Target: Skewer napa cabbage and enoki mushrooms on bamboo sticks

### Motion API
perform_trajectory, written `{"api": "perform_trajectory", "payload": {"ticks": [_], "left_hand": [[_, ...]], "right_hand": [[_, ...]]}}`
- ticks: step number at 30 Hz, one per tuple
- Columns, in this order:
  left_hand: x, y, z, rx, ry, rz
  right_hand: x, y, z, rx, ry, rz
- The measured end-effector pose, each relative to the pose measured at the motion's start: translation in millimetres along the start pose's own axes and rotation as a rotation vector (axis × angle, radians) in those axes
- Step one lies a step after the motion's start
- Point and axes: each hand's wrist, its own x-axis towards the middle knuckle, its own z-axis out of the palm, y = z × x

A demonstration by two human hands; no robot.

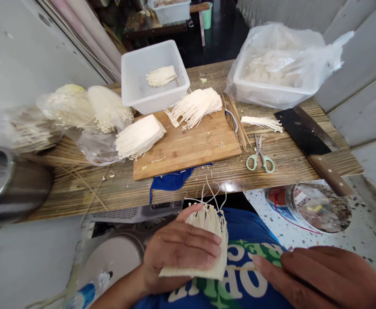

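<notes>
My left hand [184, 249] is wrapped round a flat bunch of enoki mushrooms [218, 257] over my lap, its thin stems and caps pointing away from me. Several loose strands curl up at the far end. At lower right, my right hand [323, 274] is closed in a pinch, partly blurred. A thin tan skewer [239, 269] runs from its fingertips toward the cut side of the bunch; whether the tip has entered is hard to see. Beyond them, two more enoki bunches [141, 136] [200, 105] lie on a wooden cutting board [188, 143].
Scissors [259, 156], a cleaver [313, 141] and loose skewers [237, 122] lie right of the board. Behind stand a white tub [155, 96] and a bagged tub [274, 88]. Bagged enoki [75, 109] and a steel pot [20, 184] are at left. A bucket [306, 208] stands below.
</notes>
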Motion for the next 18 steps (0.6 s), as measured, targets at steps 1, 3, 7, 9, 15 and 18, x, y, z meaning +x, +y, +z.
{"api": "perform_trajectory", "payload": {"ticks": [1, 3, 7, 9, 15, 18], "left_hand": [[-0.7, -0.2, 0.1, -0.002, -0.010, -0.003], [-2.3, -0.8, 0.5, -0.009, -0.015, -0.004], [-3.3, -1.8, 1.0, -0.026, -0.014, 0.001], [-2.5, -1.8, 1.3, -0.029, -0.025, 0.009], [-2.6, -1.1, 2.2, -0.015, -0.014, -0.005], [-2.8, -0.8, 2.8, -0.027, 0.005, -0.020]], "right_hand": [[-0.6, -0.1, 0.0, 0.034, -0.026, -0.020], [-1.5, 0.0, -0.1, 0.080, -0.053, -0.046], [-1.3, -0.4, -0.1, 0.103, -0.035, -0.043], [-0.6, -0.9, 0.2, 0.108, -0.029, -0.040], [-0.2, -0.5, 3.0, 0.124, -0.042, -0.034], [-2.2, -1.4, 3.7, 0.108, -0.047, -0.038]]}}
